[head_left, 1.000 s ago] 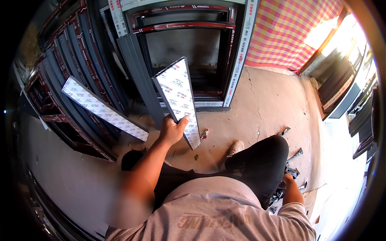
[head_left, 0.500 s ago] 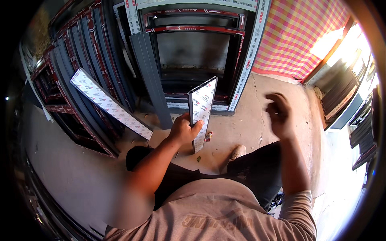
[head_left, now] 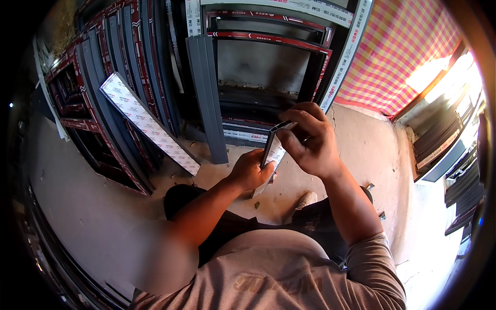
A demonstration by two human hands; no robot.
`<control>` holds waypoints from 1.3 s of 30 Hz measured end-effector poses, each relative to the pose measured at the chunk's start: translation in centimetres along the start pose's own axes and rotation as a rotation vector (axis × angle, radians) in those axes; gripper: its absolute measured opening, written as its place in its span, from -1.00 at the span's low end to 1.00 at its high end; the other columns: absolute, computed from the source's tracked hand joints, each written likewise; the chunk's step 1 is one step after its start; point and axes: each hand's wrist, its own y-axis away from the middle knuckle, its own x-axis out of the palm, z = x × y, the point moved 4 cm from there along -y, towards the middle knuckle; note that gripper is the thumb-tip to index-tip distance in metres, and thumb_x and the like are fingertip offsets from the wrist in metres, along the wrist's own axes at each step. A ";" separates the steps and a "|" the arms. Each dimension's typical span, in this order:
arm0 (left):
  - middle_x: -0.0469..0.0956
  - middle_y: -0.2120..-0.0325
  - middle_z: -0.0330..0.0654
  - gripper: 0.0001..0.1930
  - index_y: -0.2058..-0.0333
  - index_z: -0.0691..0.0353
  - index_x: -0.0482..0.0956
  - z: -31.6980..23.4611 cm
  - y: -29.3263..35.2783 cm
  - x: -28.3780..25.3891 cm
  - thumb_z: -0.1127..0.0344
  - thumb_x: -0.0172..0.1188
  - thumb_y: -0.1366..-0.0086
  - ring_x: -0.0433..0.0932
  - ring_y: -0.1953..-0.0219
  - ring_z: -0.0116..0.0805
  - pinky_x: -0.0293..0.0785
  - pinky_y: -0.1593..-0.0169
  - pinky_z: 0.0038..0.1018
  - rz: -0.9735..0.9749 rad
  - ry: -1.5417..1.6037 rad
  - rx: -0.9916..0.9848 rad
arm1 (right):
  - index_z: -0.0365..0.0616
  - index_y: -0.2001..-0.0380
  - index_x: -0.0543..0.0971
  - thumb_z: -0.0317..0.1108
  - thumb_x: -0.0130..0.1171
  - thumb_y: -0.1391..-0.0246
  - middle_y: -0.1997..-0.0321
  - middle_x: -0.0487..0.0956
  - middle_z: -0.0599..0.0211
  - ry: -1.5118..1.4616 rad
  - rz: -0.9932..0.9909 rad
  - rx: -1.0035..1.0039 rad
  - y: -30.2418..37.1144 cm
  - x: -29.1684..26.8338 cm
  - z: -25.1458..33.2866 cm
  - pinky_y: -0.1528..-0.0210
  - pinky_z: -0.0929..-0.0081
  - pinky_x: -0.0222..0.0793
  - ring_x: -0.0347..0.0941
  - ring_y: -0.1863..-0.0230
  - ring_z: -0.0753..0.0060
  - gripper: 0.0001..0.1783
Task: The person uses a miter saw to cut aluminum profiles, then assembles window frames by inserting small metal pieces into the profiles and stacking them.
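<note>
An aluminium profile (head_left: 277, 151), dark on its narrow side and covered with white printed film on its broad face, stands tilted in front of me. My left hand (head_left: 252, 169) is wrapped round its middle, thumb across the filmed face. At the top end, my right hand (head_left: 314, 140) is closed with bent fingers, its thumb and forefinger at the corner of the profile. Whether those fingertips have hold of the film's edge is too small to tell. The profile's lower end comes down between my knees.
A similar film-covered profile (head_left: 150, 125) leans at the left against stacked dark frames (head_left: 90, 126). A bare grey profile (head_left: 207, 98) leans on a large window frame (head_left: 338, 75) ahead. A checked pink-yellow cloth (head_left: 408, 57) hangs at the right, above dark lengths of material (head_left: 442, 137).
My right hand has come in from the right to the profile's top end. The profile's filmed face has turned away and its upper end has dropped. My view has shifted slightly.
</note>
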 end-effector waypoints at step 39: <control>0.65 0.34 0.11 -0.80 0.23 0.29 0.63 -0.2 -1.8 1.7 0.26 0.21 -0.36 0.65 0.29 0.20 0.58 0.18 -0.04 -0.177 -0.098 0.113 | -0.25 0.25 0.53 -0.41 0.33 -0.34 0.40 0.59 0.42 -0.534 -0.120 0.392 0.5 1.0 -2.5 0.37 0.64 0.47 0.49 0.43 0.67 -0.82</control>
